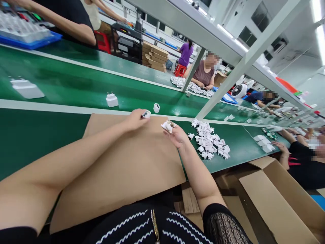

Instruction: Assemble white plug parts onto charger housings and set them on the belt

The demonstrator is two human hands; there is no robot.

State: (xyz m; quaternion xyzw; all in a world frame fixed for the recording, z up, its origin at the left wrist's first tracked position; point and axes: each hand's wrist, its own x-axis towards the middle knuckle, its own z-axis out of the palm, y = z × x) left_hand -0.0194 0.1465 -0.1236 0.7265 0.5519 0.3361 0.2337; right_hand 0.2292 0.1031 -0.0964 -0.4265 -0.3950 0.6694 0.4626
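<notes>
My left hand (137,120) is closed around a white charger housing (146,114), whose dark port end faces outward above the far edge of a brown cardboard sheet (132,159). In my right hand (178,136) the fingers grip a white plastic plug part (167,126); its exact shape is partly hidden by the fingers. To the right of that hand lies a heap of white plug parts (207,139) with pins sticking out. Just beyond my left hand, another white housing (156,108) stands on the green belt (137,96).
Two white chargers with pins, one nearer (112,100) and one at far left (27,88), sit on the belt. A slanting metal post (223,84) rises behind the heap. An opened cardboard box (266,193) stands at lower right. Co-workers sit across and to the right.
</notes>
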